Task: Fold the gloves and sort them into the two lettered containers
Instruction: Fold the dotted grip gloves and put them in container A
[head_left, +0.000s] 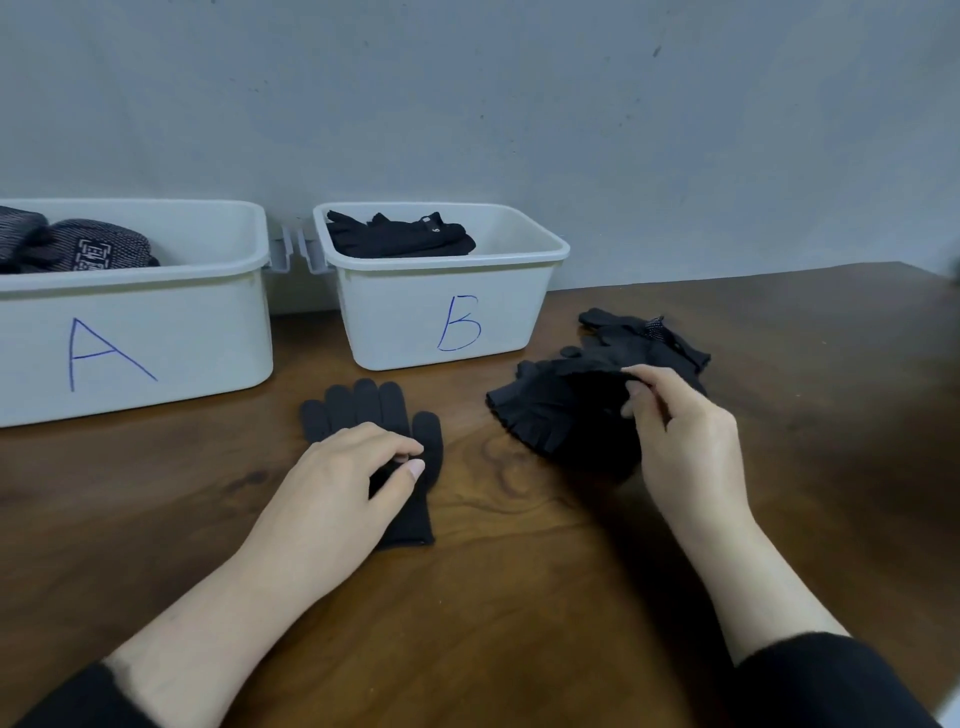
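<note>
Wooden table (519, 597): bins A (171, 332), B (410, 312) behind gloves (566, 410), both hands pinching

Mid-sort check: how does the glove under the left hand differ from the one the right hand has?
The flat glove lies spread on the table, fingers pointing toward bin B; the bunched glove is crumpled and lifted. The left hand pinches the flat glove near its palm; the right hand grips the bunched glove's edge. Both are plain black knit.
</note>
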